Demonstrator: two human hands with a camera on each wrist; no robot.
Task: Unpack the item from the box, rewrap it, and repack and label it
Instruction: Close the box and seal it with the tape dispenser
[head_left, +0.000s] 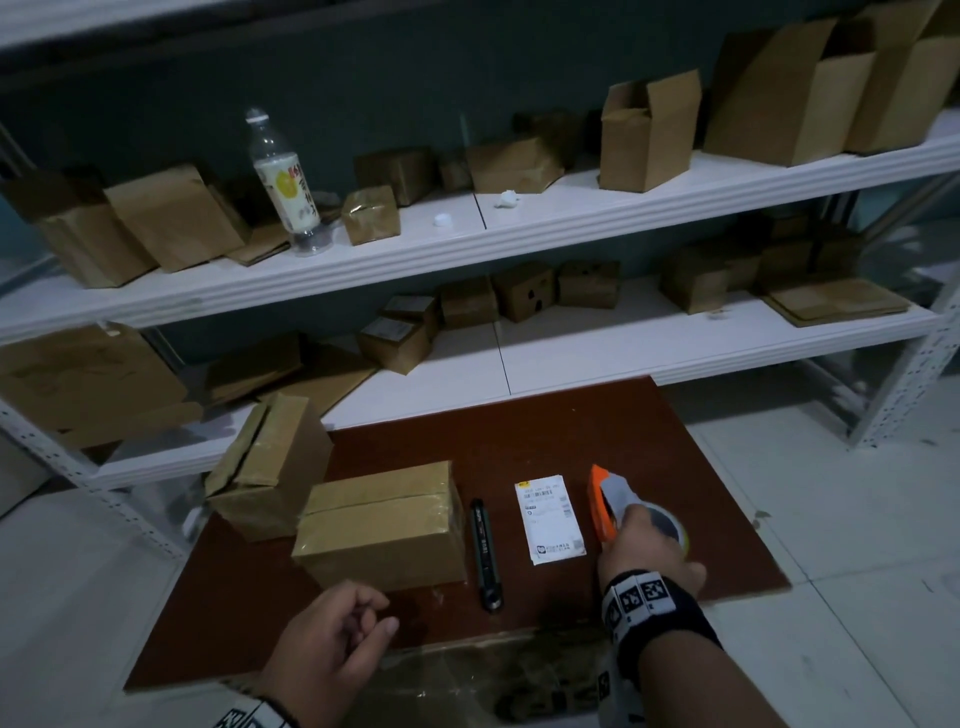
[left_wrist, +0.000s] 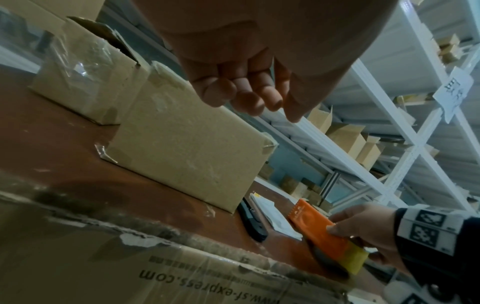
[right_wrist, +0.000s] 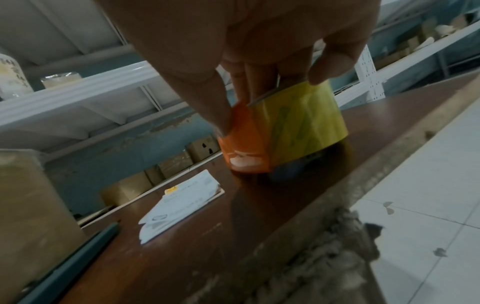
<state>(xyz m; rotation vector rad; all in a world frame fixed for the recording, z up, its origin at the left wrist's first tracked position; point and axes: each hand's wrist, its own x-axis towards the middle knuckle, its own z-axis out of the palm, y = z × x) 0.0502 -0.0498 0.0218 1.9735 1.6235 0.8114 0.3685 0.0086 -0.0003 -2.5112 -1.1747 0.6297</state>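
A taped cardboard box (head_left: 382, 525) (left_wrist: 187, 152) lies on the brown board (head_left: 691, 509). Right of it lie a dark box cutter (head_left: 485, 553) (right_wrist: 70, 265) and a white shipping label (head_left: 549, 517) (right_wrist: 182, 203). My right hand (head_left: 644, 551) (right_wrist: 259, 67) grips the orange tape dispenser (head_left: 602, 504) (left_wrist: 317, 230) (right_wrist: 244, 139) with its yellowish tape roll (right_wrist: 306, 123), which stands on the board. My left hand (head_left: 337, 644) (left_wrist: 246, 90) hovers in front of the box, fingers loosely curled, holding nothing.
A second taped box (head_left: 267, 462) (left_wrist: 85, 72) stands tilted at the board's back left. White shelves (head_left: 519, 228) behind carry several cardboard boxes and a plastic bottle (head_left: 285, 182). A printed carton (left_wrist: 155, 273) lies under the board's near edge. Tiled floor (head_left: 857, 519) lies to the right.
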